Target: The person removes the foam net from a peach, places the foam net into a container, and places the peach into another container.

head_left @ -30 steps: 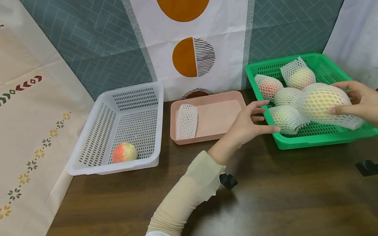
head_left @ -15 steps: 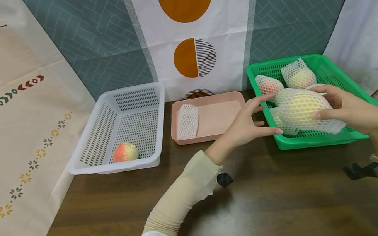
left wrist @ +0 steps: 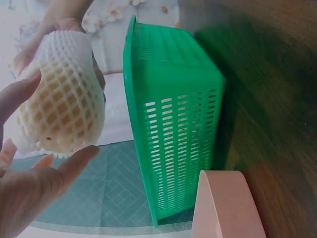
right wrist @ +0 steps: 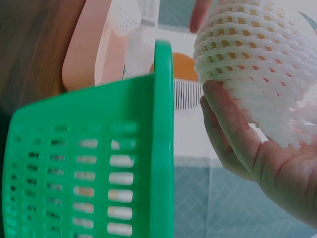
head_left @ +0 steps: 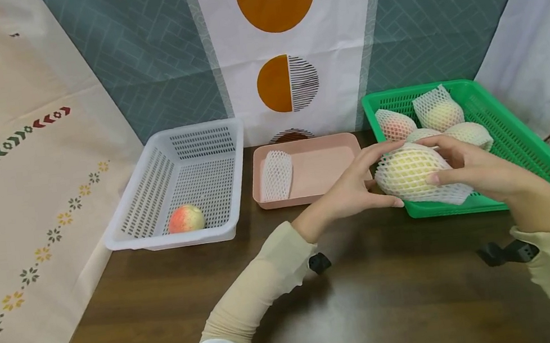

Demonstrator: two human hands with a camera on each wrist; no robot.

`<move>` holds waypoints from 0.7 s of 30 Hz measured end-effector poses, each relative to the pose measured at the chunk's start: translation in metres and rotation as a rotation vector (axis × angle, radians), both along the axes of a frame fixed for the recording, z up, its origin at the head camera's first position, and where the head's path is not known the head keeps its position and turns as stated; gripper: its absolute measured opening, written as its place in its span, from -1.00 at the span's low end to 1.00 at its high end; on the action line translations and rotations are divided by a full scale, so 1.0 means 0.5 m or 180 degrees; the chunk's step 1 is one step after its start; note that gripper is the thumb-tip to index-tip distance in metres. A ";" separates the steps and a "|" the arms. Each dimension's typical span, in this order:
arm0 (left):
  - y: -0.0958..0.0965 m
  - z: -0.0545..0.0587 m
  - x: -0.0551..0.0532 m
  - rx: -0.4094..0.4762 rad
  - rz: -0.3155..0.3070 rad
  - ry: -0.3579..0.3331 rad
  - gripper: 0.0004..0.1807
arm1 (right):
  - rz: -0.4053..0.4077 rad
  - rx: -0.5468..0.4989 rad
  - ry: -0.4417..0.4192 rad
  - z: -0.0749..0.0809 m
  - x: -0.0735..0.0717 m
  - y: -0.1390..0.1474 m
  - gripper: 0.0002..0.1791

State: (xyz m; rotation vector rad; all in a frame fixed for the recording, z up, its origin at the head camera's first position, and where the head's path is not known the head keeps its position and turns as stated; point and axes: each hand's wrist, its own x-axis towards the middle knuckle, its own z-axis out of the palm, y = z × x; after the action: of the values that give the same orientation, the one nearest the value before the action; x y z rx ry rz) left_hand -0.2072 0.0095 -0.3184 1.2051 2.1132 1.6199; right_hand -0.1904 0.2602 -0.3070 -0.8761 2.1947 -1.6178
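Note:
In the head view, my right hand (head_left: pixel 484 170) grips a yellowish peach in a white foam net (head_left: pixel 410 172) above the front left of the green basket (head_left: pixel 530 129). The net's loose end trails toward the right palm, as the right wrist view shows. My left hand (head_left: pixel 343 193) is at the peach's left side, thumb and fingers spread apart around it. In the left wrist view its fingertips (left wrist: pixel 89 152) lie right at the net, not curled in. Several other netted peaches (head_left: pixel 444 115) lie in the green basket, some partly hidden behind the hands.
A white basket (head_left: pixel 161 242) with one bare red-and-yellow peach (head_left: pixel 186 219) stands at the left. Between the baskets lies a pink tray (head_left: pixel 324 160) holding an empty foam net (head_left: pixel 277 176). The brown table (head_left: pixel 169 313) extends in front, with patterned cloths behind.
My right hand has carried the netted peach leftward across the green basket to my left hand. The left hand has stayed nearly in place, its fingers now beside the peach.

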 end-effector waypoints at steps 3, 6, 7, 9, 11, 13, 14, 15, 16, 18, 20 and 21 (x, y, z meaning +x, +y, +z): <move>-0.006 0.001 0.003 0.0136 0.0013 0.0015 -0.08 | 0.0102 -0.0082 -0.0022 0.003 0.003 -0.015 -0.39; -0.016 0.002 0.006 0.0211 0.0054 -0.0047 -0.12 | 0.0180 -0.0143 -0.0050 0.004 0.005 -0.027 -0.39; -0.019 0.002 0.008 0.0216 0.0084 -0.0071 -0.13 | 0.0197 -0.0152 -0.0051 0.004 0.006 -0.031 -0.38; -0.027 0.001 0.010 0.0212 0.0141 -0.0117 -0.14 | 0.0177 -0.0131 -0.0032 0.003 0.008 -0.038 -0.37; -0.034 0.001 0.014 0.0210 0.0195 -0.0189 -0.15 | 0.0113 -0.0079 0.0007 0.001 0.012 -0.045 -0.34; -0.042 -0.001 0.017 0.0225 0.0272 -0.0270 -0.15 | -0.0018 -0.0010 0.0060 -0.001 0.018 -0.055 -0.31; -0.046 -0.002 0.018 0.0234 0.0309 -0.0302 -0.15 | -0.0084 0.0031 0.0078 -0.001 0.021 -0.060 -0.30; -0.050 -0.004 0.020 0.0247 0.0347 -0.0339 -0.16 | -0.0150 0.0082 0.0113 -0.002 0.024 -0.066 -0.29; -0.055 -0.005 0.021 0.0254 0.0381 -0.0374 -0.16 | -0.0220 0.0148 0.0146 -0.002 0.027 -0.073 -0.29; -0.064 -0.010 0.023 0.0271 0.0430 -0.0424 -0.17 | -0.0359 0.0312 0.0218 -0.003 0.032 -0.086 -0.27; -0.074 -0.016 0.027 0.0239 0.0470 -0.0468 -0.17 | -0.0449 0.0498 0.0260 -0.004 0.039 -0.099 -0.25; -0.079 -0.020 0.031 0.0231 0.0473 -0.0511 -0.18 | -0.0493 0.0588 0.0285 -0.005 0.042 -0.105 -0.23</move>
State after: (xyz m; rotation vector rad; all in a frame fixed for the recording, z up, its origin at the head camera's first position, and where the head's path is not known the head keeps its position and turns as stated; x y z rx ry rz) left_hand -0.1919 -0.0302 -0.3283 0.9216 2.1029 1.8048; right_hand -0.1692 0.2077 -0.3094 -0.7563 2.4821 -1.4352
